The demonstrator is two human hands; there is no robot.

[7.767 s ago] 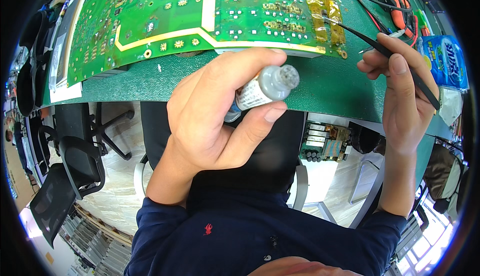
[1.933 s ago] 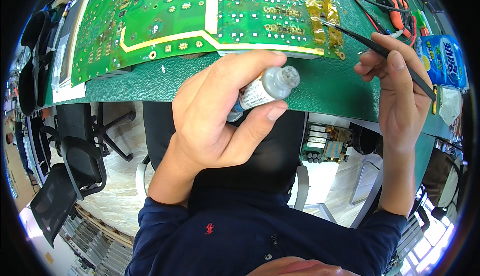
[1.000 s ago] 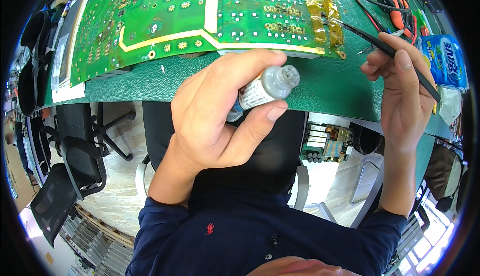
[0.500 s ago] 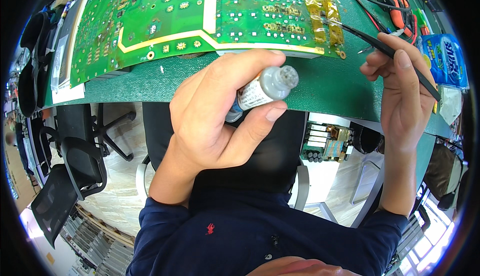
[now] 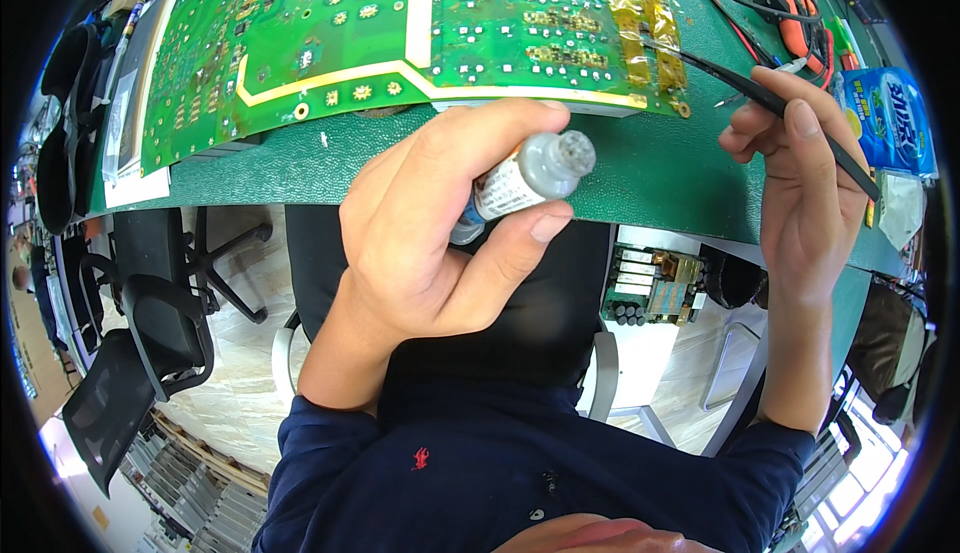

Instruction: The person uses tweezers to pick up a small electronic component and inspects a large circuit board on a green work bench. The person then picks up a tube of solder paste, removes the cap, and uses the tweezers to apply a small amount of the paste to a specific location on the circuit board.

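A small grey bottle [image 5: 516, 185] with a printed label is gripped in my left hand [image 5: 420, 223], its neck tilted up to the right. The bottle is held in front of the near edge of a large green circuit board [image 5: 330, 48]. My right hand [image 5: 810, 163] pinches a pair of black tweezers [image 5: 755, 91]. The tweezers' tips point left, over amber tape [image 5: 655, 58] at the board's right end; whether they touch it I cannot tell. My fingers hide part of the bottle's body.
The board lies on a green work mat [image 5: 640, 173]. Right of it are red and black cables, an orange-handled tool [image 5: 790, 3] and a blue wipes packet [image 5: 888, 121]. A smaller circuit assembly [image 5: 655, 285] sits below the table edge. A black chair [image 5: 160, 303] stands left.
The tweezers and my right hand have shifted very slightly left. My left hand and the bottle are almost still.
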